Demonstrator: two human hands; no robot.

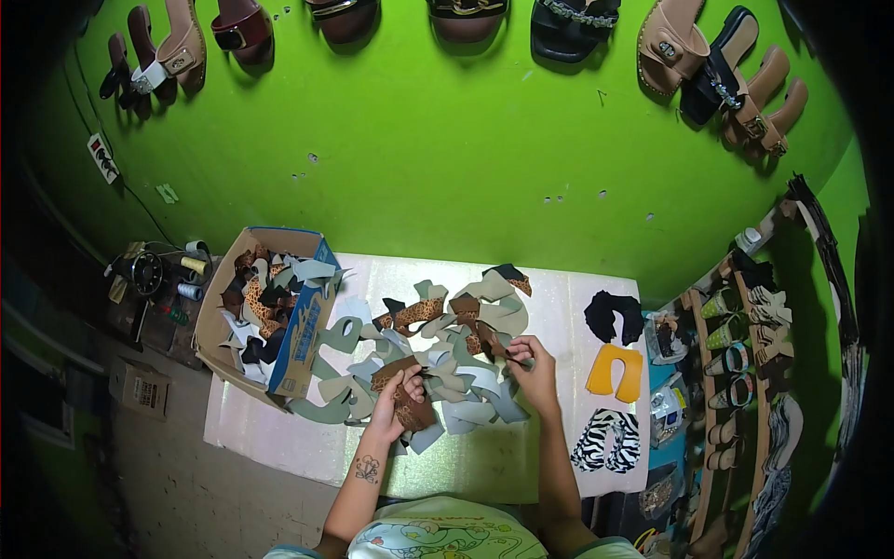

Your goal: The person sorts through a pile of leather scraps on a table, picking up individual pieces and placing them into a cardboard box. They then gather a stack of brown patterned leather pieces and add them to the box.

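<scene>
My left hand (395, 402) is closed around brown patterned cut pieces (413, 418) of shoe-upper material, near the front of the pile. To its right, my right hand (535, 369) pinches the end of a dark brown strip (492, 341) at the pile's right side. Between and behind both hands spreads a loose heap of grey-green cut pieces (458, 380). Some leopard-print pieces (421, 313) lie among them toward the back. How many pieces the left hand holds is hidden by its fingers.
A cardboard box (303, 347) full of mixed scraps stands at the table's left. Along the right edge lie black (613, 315), yellow (603, 372) and zebra-print pieces (623, 445). Sandals (672, 51) hang on the green wall. A rack of footwear (736, 391) stands at right.
</scene>
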